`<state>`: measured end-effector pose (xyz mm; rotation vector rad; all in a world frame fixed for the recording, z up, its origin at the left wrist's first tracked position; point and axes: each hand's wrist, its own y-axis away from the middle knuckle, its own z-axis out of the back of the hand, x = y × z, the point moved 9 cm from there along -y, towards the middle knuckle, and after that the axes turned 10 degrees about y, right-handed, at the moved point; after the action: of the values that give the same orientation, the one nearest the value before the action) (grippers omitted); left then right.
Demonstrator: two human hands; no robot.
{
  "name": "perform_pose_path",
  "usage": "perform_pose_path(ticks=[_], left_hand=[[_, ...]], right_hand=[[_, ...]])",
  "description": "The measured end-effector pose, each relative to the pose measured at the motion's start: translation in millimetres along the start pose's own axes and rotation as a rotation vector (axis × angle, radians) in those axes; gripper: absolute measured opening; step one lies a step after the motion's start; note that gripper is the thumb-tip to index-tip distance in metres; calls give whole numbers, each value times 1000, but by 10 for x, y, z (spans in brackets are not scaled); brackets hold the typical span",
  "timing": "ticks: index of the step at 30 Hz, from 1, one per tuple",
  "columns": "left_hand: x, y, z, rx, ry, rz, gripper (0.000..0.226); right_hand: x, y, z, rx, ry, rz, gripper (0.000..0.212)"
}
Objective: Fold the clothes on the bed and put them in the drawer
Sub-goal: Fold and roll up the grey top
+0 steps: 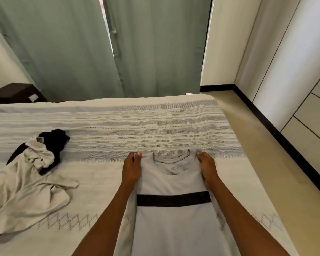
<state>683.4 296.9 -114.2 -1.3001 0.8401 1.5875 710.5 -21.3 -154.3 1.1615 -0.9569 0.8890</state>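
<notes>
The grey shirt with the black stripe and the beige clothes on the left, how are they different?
The grey shirt lies flat and smoothed out; the beige garment lies crumpled in a heap. The left hand and right hand hold the grey shirt at its shoulders; nothing touches the beige garment. The beige one lies partly over a black garment; the grey shirt lies alone. Both rest on the bed.

A grey T-shirt with 1 black band is laid flat on the bed; a beige garment and a black garment are left crumpled at the left.
</notes>
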Motion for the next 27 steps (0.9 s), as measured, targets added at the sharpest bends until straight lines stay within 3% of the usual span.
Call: perform_pose_path(ticks=[3, 5, 7, 12, 14, 17, 22, 25, 27], left_hand=[[191, -182, -14, 19, -273, -42, 32], [299, -258, -18, 25, -374, -27, 30], [325, -279, -29, 39, -362, -34, 28], [235, -269, -27, 45, -45, 16, 30], [302, -310, -38, 46, -38, 57, 29], [361, -380, -43, 48, -192, 61, 25], [187, -78, -58, 23, -520, -101, 39], [-22, 430, -209, 91, -649, -377, 34], [-24, 802, -342, 178, -695, -475, 37]], right_hand=[[-49, -165, 87, -119, 443, 67, 26], [-86, -230, 114, -151, 577, 71, 28], [-60, -268, 81, -147, 580, 106, 27], [78, -289, 32, -107, 212, 124, 21], [48, -289, 48, -103, 273, 132, 25], [59, -314, 67, -135, 693, 224, 35], [-43, -176, 110, -119, 906, 117, 63], [37, 285, 27, -207, 1148, 309, 62], [40, 685, -189, -149, 1217, 477, 67]])
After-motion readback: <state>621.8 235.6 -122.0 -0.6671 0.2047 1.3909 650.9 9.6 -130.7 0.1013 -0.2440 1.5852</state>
